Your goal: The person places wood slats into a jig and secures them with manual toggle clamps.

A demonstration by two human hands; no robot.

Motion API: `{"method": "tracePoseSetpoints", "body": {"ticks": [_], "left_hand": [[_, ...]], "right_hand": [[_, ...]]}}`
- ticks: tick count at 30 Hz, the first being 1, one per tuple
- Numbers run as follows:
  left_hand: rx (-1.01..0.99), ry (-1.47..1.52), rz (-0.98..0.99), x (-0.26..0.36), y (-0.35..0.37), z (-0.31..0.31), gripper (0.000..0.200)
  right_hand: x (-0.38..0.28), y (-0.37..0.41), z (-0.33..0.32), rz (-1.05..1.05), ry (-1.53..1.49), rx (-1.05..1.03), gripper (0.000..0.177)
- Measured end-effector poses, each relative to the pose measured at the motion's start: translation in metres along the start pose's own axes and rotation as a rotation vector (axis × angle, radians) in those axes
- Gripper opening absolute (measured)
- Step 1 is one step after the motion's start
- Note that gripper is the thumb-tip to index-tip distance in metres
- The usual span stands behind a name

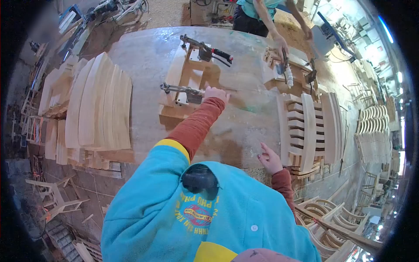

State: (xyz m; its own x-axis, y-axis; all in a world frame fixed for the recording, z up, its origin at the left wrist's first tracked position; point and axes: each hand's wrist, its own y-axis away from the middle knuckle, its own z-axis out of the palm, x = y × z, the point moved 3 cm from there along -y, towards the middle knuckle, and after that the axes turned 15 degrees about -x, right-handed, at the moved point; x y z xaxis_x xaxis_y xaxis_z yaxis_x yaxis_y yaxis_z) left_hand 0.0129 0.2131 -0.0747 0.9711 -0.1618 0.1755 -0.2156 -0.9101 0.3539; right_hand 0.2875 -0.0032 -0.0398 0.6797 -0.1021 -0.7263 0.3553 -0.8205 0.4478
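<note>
A turquoise shirt (174,218) with a yellow trim and a printed badge fills the nearest part of the view, with rust-red undersleeves reaching out from it. The right hand (270,160) is held over the near side of the desk (248,131), its grip released, fingers apart and holding nothing. It is just beside the right stack (309,131), where curved pale boards stand over a row of short slats with dark gaps between them. On the other side, the left stack (98,105) of tall curved boards stands on edge close together, with more wooden pieces under and behind it.

Farther in, the left hand (216,94) is clenched around the handle end of the near clamp (181,90). That metal clamp is fixed on the near part of a wooden frame (176,70), which lies on the desk between the two stacks. The far clamp (200,49), with a red and black handle, is mounted at the frame's far end, apart from both hands.

Beyond the right stack, a second wooden frame (270,72) carries clamps too. A co-worker (255,17) stands at the far edge, one hand on a clamp handle there. Sawdust (168,11) covers the floor behind the desk.
</note>
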Motion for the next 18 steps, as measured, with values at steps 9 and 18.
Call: {"method": "tracePoseSetpoints", "body": {"ticks": [9, 18], "left_hand": [[0.033, 0.097, 0.185, -0.011, 0.156, 0.051, 0.018], [0.758, 0.770, -0.321, -0.098, 0.307, 0.082, 0.063]], "right_hand": [[-0.062, -0.051, -0.021, -0.272, -0.041, 0.251, 0.071], [-0.069, -0.170, 0.068, -0.191, 0.150, 0.071, 0.057]]}}
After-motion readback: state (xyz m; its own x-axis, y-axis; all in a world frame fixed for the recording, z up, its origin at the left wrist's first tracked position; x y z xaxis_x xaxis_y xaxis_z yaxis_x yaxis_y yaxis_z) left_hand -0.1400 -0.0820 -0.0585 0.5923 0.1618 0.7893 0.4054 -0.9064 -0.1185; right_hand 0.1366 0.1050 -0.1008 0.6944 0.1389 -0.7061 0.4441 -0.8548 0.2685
